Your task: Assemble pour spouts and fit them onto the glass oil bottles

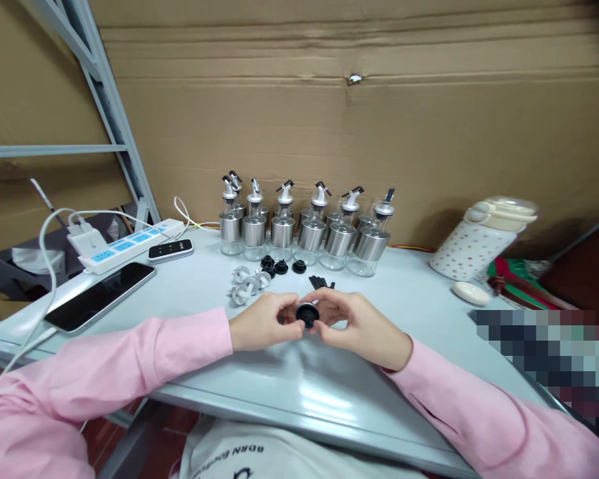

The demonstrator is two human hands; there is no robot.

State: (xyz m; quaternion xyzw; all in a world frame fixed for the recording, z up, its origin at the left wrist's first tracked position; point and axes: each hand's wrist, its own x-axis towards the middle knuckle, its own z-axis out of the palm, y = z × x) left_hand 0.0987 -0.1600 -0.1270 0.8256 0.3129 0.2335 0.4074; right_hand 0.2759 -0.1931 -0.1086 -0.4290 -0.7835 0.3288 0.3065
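Observation:
A round black stopper (307,314) with a pale rim is pinched between my two hands above the front of the table. My left hand (272,320) grips its left side with thumb and fingers. From the right, my right hand (352,322) closes thumb and fingers on the same piece. Just beyond my left hand lie several white pourer tops (249,286). Several loose black stoppers (281,267) rest behind them. A small pile of black levers (321,283) lies behind my right hand, partly hidden by it.
Glass bottles with steel sleeves (312,234) line the back, the front ones topped with pourers. To the left are a phone (102,296), a power strip (130,247) and a small display device (170,250). A dotted flask (472,243) and white oval object (470,293) stand right.

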